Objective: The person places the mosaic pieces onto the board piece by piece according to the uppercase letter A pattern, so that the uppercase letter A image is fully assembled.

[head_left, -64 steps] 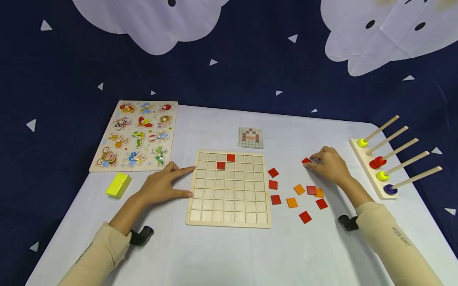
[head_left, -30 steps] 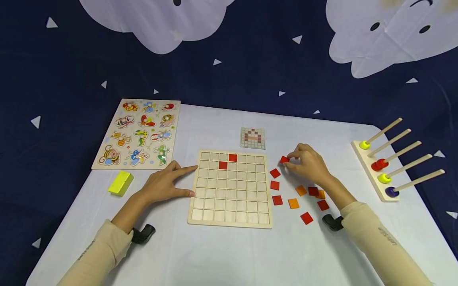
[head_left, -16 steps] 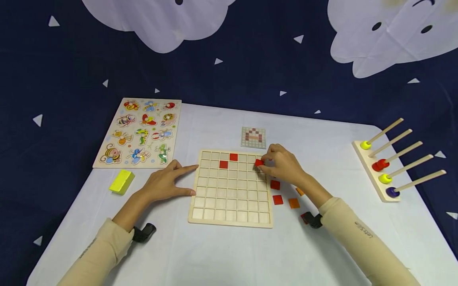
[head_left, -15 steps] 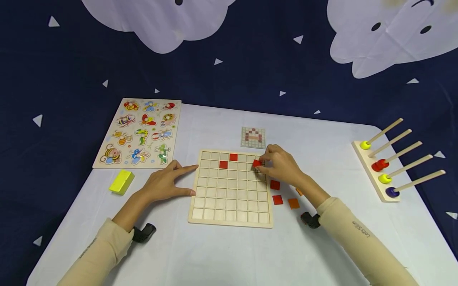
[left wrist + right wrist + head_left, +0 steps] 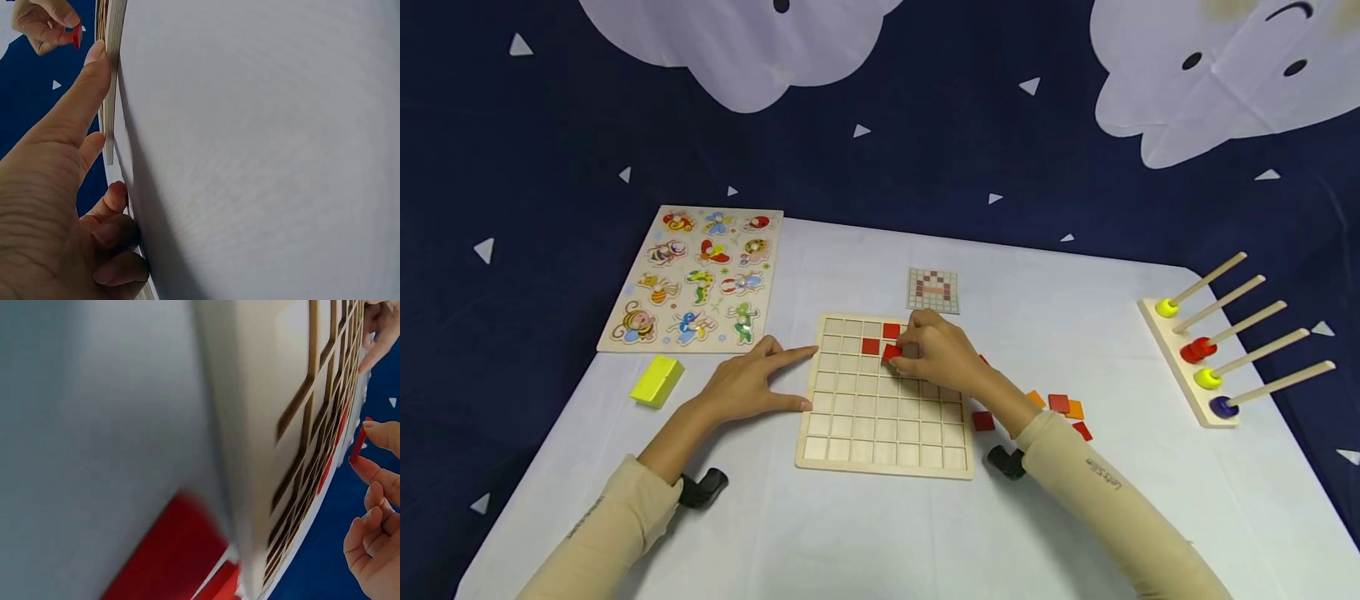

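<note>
A square wooden grid board (image 5: 880, 468) lies on the white table, with two red tiles set in its upper cells, one (image 5: 891, 331) in the top row and one (image 5: 870, 346) a row lower to its left. My right hand (image 5: 942, 352) pinches another red tile (image 5: 891, 353) between thumb and index finger, over the board just below the top-row tile. In the right wrist view that pinched tile (image 5: 359, 444) stands on edge above the grid. My left hand (image 5: 743, 382) touches the board's left edge with straight index finger and thumb (image 5: 94, 87).
Loose red and orange tiles (image 5: 1058, 403) lie right of the board, partly hidden by the right arm. A small pattern card (image 5: 933, 290) lies behind the board. An insect peg puzzle (image 5: 715, 304) and yellow block (image 5: 657, 382) are left; a peg stacker (image 5: 1187, 358) stands right.
My right hand has carried the red tile leftward from the table's right side to over the board's upper cells. The left hand keeps its place at the board's edge.
</note>
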The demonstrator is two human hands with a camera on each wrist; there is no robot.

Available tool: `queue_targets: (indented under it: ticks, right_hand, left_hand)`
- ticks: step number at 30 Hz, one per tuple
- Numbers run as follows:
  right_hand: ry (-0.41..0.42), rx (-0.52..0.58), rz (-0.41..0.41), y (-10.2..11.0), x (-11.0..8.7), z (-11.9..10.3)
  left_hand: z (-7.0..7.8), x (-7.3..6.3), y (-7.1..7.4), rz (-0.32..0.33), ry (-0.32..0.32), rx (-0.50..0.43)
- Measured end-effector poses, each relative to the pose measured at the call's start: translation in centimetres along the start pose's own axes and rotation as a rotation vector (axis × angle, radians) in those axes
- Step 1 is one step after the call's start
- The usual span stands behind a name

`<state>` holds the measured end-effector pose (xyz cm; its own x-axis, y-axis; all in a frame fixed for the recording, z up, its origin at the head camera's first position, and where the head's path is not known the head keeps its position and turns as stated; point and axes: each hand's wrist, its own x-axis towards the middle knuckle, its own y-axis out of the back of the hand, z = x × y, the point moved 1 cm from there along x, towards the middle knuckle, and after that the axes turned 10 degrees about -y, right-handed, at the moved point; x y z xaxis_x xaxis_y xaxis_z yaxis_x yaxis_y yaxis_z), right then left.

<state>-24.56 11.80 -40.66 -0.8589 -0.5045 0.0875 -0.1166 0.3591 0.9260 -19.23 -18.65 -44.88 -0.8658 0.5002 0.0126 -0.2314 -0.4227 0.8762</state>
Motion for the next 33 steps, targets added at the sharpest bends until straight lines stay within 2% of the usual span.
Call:
queue_targets:
  ticks: [16, 23, 33]
  right_hand:
    - [0.048, -0.054, -0.057, -2.4, 2.5, -4.1]
    - [0.072, -0.107, -0.044, -3.0, 2.8, -5.1]
    - [0.007, -0.063, -0.072, -3.1, 2.6, -5.2]
  left_hand:
    - [0.1, 0.0, 0.2, -0.007, -0.001, -0.005]
    - [0.2, 0.0, 0.3, -0.004, -0.002, -0.004]
    - [0.2, 0.0, 0.4, -0.005, 0.0, -0.006]
